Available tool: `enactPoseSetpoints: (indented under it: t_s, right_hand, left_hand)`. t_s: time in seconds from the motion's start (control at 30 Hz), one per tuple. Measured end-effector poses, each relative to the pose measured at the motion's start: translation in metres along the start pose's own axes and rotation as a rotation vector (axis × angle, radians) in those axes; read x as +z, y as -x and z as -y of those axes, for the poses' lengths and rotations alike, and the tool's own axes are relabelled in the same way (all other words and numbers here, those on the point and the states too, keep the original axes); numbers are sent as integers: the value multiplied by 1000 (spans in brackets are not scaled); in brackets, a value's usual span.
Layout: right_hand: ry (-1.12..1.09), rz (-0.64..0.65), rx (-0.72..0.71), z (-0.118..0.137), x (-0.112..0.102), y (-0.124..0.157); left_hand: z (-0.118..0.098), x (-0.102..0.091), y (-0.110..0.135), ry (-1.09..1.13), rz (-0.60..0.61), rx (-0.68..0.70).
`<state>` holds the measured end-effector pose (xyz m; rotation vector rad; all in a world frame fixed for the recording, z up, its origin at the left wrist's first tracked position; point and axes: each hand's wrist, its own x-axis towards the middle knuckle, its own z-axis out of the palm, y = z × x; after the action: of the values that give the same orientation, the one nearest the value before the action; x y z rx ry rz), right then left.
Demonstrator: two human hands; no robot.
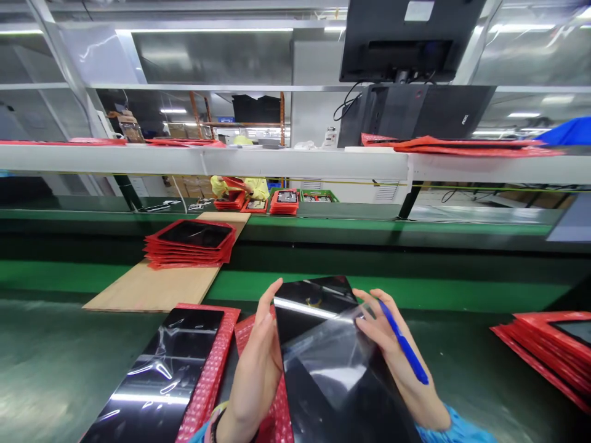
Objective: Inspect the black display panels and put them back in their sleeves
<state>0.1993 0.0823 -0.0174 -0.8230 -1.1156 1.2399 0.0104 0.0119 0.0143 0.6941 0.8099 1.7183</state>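
A glossy black tablet screen (318, 344) is held tilted in front of me, with a clear film (344, 344) over part of its face, the film's edge running diagonally. My left hand (256, 363) grips the screen's left edge, thumb and fingers along the side. At the right edge, my right hand (392, 344) holds the screen with its fingertips near the film's upper corner. A blue pen (404, 341) is tucked between the fingers of that hand. To the left, another black screen (161, 369) lies on red bubble wrap (207, 375). More red bubble wrap (279, 400) shows beneath the held screen.
A stack of screens in red bubble wrap (189, 243) stands on a wooden board (161, 286). Another red-wrapped stack (549, 351) is at the right. Beyond the green ledge, a person in yellow sleeves (256, 187) handles red packets. A shelf (277, 161) crosses above, with a monitor (410, 40).
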Motion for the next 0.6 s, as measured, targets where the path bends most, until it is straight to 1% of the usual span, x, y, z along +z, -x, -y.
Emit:
enactPoseSetpoints:
  t_s: [0.07,0.13,0.2,0.23,0.27,0.3,0.33,0.4,0.47,0.53,0.6]
  right_hand:
    - [48,59,36,-3,7,-2]
    - [40,140,104,-9,12,-7]
    - [7,199,159,-17,17,-16]
    - [-2,214,176,-22,18,-20]
    - [-3,221,178,-28,20,-24]
    - [1,225,171,-34,22,-27]
    - [4,233,164,-41,24,-29]
    - [7,260,152,-54,27,-29]
    - [20,287,142,-66,31,-27]
    - [37,302,127,-76,34,-23]
    - [59,305,98,-83,36,-20]
  left_hand:
    - [1,-8,-2,-59,-18,-5]
    - [3,-25,-5,-130,-97,-71]
    - [5,-52,-7,-231,-208,-137]
    - [7,-68,-7,-295,-257,-139]
    - [9,-85,-7,-349,-300,-76]
    - [13,-101,-5,-371,-376,-31]
    - [18,-116,-2,-376,-423,-42]
    - [30,-136,6,-376,-450,-117]
    - [43,-143,15,-358,-414,-204]
    - [53,-140,20,-347,-360,-253]
    - [57,-133,20,-370,-320,-258]
